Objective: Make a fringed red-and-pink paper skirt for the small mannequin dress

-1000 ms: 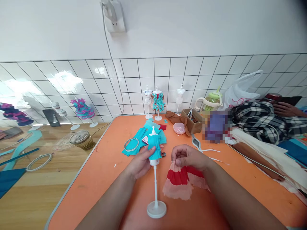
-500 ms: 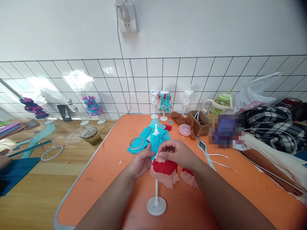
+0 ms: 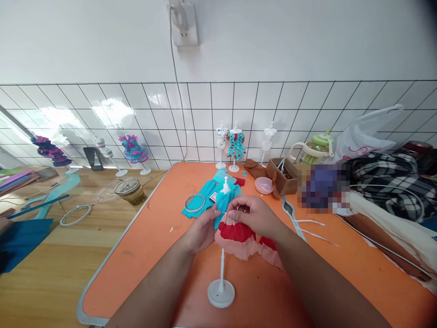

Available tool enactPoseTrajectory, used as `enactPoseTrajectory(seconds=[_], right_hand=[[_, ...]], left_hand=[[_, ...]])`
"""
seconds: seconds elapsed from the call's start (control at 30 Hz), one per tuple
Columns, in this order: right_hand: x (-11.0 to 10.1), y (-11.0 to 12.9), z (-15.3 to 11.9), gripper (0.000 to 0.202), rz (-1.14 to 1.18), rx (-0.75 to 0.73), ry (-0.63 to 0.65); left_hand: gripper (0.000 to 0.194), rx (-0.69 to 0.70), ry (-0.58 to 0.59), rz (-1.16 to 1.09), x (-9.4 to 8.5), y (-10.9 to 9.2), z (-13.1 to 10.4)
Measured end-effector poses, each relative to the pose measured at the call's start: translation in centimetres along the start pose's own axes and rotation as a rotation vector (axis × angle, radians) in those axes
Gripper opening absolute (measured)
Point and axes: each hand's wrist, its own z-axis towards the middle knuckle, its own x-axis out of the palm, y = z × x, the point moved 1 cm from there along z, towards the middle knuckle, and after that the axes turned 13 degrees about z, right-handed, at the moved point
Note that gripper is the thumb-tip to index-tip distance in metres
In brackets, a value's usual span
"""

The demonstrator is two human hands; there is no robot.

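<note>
A miniature dress form [image 3: 226, 184] on a white stand stands in front of me, its stem leaning a little. Turquoise cloth [image 3: 223, 200] wraps its bust. My left hand [image 3: 202, 230] is closed around the form's left side at the waist, thumb against the turquoise cloth. With fingertips pinched, my right hand [image 3: 254, 216] holds the gathered top edge of a ruffled red and pink skirt piece [image 3: 237, 239] at the form's waist. Another red and pink strip [image 3: 269, 255] lies partly under my right forearm. The left fingers are partly hidden behind the form.
Behind lie turquoise fabric [image 3: 205, 193], an embroidery hoop [image 3: 195, 203], a pink dish [image 3: 264, 185] and a cardboard box [image 3: 286, 182]. More dress forms [image 3: 235, 143] line the tiled wall. At left, a co-worker's hand [image 3: 4, 225] is near blue cloth [image 3: 25, 241] and a lidded jar [image 3: 129, 190].
The dress form's top has tilted slightly right and its base shifted slightly left. The skirt piece has risen a little with my right hand. Both hands keep their hold.
</note>
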Motion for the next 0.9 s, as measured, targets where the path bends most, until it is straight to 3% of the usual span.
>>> enactPoseTrajectory(seconds=[0.3,0.4,0.57,0.73,0.9], right_hand=[[0.5,0.5,-0.1,0.005,-0.246,-0.03,-0.154],[0.8,0.6,-0.2,0.004,-0.279,-0.018,-0.194],[1.2,0.4,-0.2,0.004,-0.266,-0.035,-0.219],[1.0,0.4,-0.2,0.003,-0.324,-0.144,-0.239],[1.0,0.5,-0.4,0.009,-0.332,-0.14,-0.249]], left_hand=[[0.039,0.008,-0.011,0.15,0.1,-0.1,-0.5],[0.051,-0.036,-0.026,0.197,0.1,-0.1,-0.6],[0.063,-0.073,-0.068,0.182,0.4,-0.1,-0.5],[0.064,-0.076,-0.057,0.146,0.3,0.2,-0.5],[0.063,-0.083,-0.074,0.162,0.2,0.3,-0.5]])
